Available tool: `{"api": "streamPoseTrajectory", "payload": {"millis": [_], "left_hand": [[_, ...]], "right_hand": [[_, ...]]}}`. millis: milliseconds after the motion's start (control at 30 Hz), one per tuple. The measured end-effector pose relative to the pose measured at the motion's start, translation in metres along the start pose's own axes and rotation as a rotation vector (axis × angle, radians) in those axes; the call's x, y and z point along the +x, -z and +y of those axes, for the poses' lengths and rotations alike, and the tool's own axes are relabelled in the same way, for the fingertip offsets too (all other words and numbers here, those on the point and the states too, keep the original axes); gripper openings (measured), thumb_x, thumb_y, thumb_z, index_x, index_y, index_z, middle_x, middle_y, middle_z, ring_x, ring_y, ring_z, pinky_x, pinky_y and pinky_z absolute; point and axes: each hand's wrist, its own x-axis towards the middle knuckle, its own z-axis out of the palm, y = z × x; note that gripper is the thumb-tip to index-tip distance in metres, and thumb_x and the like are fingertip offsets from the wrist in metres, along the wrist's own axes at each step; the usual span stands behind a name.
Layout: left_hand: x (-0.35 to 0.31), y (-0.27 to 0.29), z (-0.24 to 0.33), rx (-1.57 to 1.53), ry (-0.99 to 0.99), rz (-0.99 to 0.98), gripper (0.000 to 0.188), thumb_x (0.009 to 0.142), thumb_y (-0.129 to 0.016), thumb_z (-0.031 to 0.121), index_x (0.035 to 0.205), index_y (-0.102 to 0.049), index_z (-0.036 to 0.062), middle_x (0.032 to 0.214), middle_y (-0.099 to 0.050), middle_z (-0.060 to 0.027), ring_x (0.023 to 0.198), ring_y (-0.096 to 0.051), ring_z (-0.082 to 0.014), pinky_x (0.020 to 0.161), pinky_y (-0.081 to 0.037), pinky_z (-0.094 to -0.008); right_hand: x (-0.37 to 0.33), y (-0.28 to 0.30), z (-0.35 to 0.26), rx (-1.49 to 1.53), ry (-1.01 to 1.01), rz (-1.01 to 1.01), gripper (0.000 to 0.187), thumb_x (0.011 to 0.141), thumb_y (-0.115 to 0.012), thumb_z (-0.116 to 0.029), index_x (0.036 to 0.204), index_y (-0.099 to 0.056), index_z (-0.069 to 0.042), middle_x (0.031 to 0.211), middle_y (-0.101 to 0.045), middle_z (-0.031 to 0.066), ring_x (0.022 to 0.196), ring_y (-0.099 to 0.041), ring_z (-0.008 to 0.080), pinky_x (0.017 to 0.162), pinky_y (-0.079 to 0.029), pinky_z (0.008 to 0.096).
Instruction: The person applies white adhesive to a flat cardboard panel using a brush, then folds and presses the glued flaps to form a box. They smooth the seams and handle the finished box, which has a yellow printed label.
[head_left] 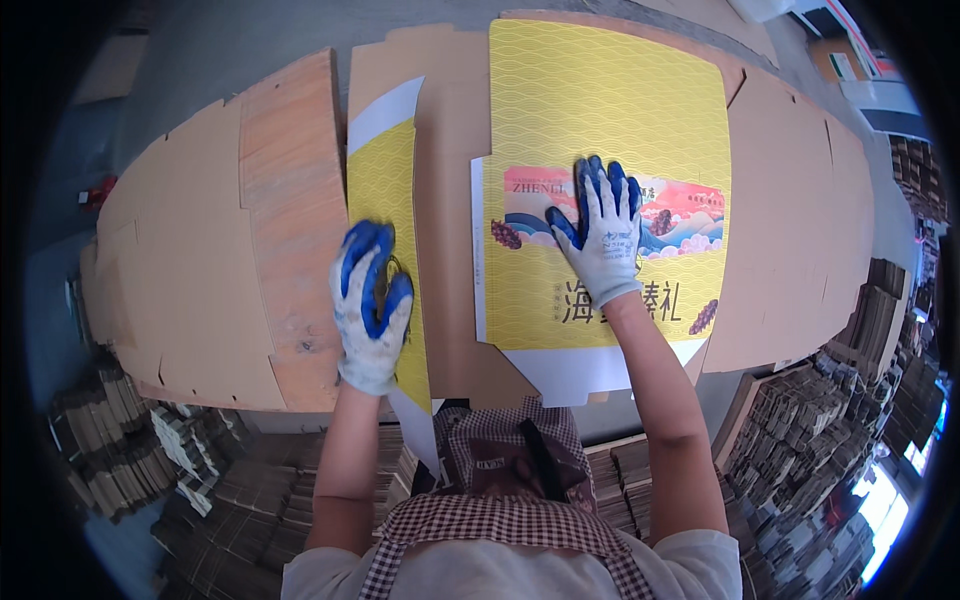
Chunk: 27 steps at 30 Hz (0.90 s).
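Note:
Both my hands wear white knit gloves with blue-coated fingers and palms. My right hand (603,228) lies open on a large yellow printed cardboard sheet (610,90), fingers spread over its pink and blue picture band. My left hand (368,305) rests on a narrow yellow cardboard strip (382,180) with white ends. Its fingers are bent, and a gap shows between thumb and forefinger; I see no grip on the strip. Bare brown cardboard (450,150) shows between strip and sheet. My left hand hides part of the strip's left edge.
A wooden board (290,220) lies left of the strip, with brown cardboard (180,270) beyond it. More brown cardboard (800,220) covers the table's right side. Bundled flat cardboard stacks (800,440) stand on the floor to the right, others (260,500) at lower left.

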Motion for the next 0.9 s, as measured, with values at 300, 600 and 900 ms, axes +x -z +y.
{"api": "streamPoseTrajectory", "payload": {"millis": [300, 600, 900], "left_hand": [[0.116, -0.073, -0.031, 0.369, -0.171, -0.067, 0.056, 0.098, -0.061, 0.03, 0.149, -0.047, 0.0116, 0.155, -0.044, -0.0125, 0.145, -0.035, -0.0328, 0.121, -0.024, -0.0461], [0.144, -0.114, -0.058, 0.693, -0.229, -0.09, 0.053, 0.094, -0.063, 0.038, 0.143, -0.055, 0.0193, 0.134, -0.06, -0.0059, 0.133, -0.048, -0.0277, 0.118, -0.018, -0.058], [0.139, -0.12, -0.055, 0.745, -0.227, -0.05, 0.052, 0.09, -0.068, 0.035, 0.139, -0.058, 0.0191, 0.131, -0.06, -0.0061, 0.131, -0.049, -0.0269, 0.118, -0.017, -0.0585]], "right_hand": [[-0.001, -0.003, 0.005, 0.027, -0.014, -0.072, 0.084, 0.087, -0.068, -0.052, 0.154, -0.039, -0.012, 0.16, -0.036, 0.011, 0.15, -0.024, 0.0373, 0.123, -0.014, 0.0547], [0.001, 0.002, 0.005, 0.049, -0.015, -0.092, 0.089, 0.085, -0.07, -0.053, 0.156, -0.036, -0.012, 0.159, -0.036, 0.0132, 0.15, -0.024, 0.0381, 0.123, -0.015, 0.0552], [0.003, 0.002, 0.004, 0.045, -0.035, -0.129, 0.093, 0.083, -0.071, -0.054, 0.157, -0.033, -0.013, 0.162, -0.032, 0.0102, 0.151, -0.023, 0.0373, 0.123, -0.014, 0.0552]]}}
